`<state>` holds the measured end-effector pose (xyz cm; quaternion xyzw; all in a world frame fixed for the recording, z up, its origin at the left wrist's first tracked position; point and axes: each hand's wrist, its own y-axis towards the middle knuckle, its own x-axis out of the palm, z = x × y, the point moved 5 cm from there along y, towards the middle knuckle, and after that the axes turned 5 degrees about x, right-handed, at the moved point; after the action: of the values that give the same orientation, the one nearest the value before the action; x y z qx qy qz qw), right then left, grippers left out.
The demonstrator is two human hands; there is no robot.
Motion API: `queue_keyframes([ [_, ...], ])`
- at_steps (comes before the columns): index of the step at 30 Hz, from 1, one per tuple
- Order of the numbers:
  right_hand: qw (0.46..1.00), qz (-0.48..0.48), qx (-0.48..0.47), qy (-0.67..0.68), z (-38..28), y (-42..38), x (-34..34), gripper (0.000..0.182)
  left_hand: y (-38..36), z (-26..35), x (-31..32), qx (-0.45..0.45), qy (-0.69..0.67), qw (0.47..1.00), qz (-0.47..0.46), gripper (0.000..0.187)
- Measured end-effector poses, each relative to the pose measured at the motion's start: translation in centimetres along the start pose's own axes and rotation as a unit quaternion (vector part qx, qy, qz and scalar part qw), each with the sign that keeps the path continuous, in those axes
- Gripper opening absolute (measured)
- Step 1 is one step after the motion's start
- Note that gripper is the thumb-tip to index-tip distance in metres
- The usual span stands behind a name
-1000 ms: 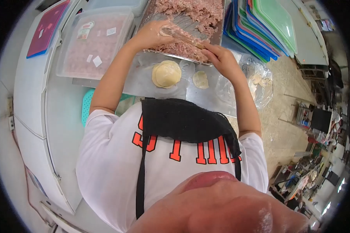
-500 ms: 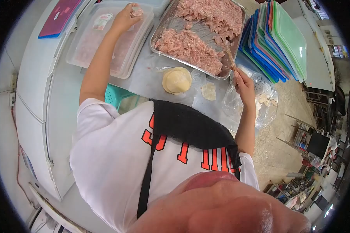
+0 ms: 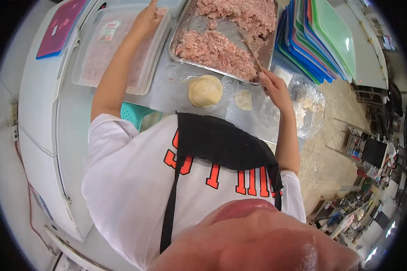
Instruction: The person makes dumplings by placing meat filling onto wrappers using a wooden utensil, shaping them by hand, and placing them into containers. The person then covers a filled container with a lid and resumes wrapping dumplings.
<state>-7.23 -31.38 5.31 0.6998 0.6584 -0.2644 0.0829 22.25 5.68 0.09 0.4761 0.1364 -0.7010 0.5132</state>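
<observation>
R hand (image 3: 276, 89) closed on thin spatula (image 3: 254, 55), tip in meat mix (image 3: 215, 49) in tray (image 3: 228, 30). L hand (image 3: 145, 20) over plastic container (image 3: 111, 56), part-curled, grip unclear. Wrapper stack (image 3: 205, 90) body-side of tray.

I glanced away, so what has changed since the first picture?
The left hand has moved left, away from the stick and metal tray, to above the lidded container; its grip is unclear. The stick's tip, earlier at that hand, now points into the tray.

The right hand kept the stick; the wrapper stack stayed put.
</observation>
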Motion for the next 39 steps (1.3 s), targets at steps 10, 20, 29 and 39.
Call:
queue_keyframes([
  [10,0.832,0.030,-0.106,-0.543,-2.0,4.0,0.8,0.022,-8.7,18.6,-1.2,0.174,-0.198,0.963,-0.052,0.029],
  [20,0.756,0.060,-0.222,-0.612,-7.0,3.1,1.5,0.021,-17.8,22.0,5.9,0.259,-0.159,0.948,-0.096,0.026],
  [29,0.826,0.016,-0.141,-0.545,-5.3,2.3,3.1,0.035,-17.1,17.9,5.6,0.076,-0.378,0.916,-0.109,0.026],
  [39,0.763,-0.004,-0.188,-0.619,-6.6,1.1,2.0,0.020,-16.7,17.1,6.9,-0.113,-0.504,0.846,-0.130,0.024],
])
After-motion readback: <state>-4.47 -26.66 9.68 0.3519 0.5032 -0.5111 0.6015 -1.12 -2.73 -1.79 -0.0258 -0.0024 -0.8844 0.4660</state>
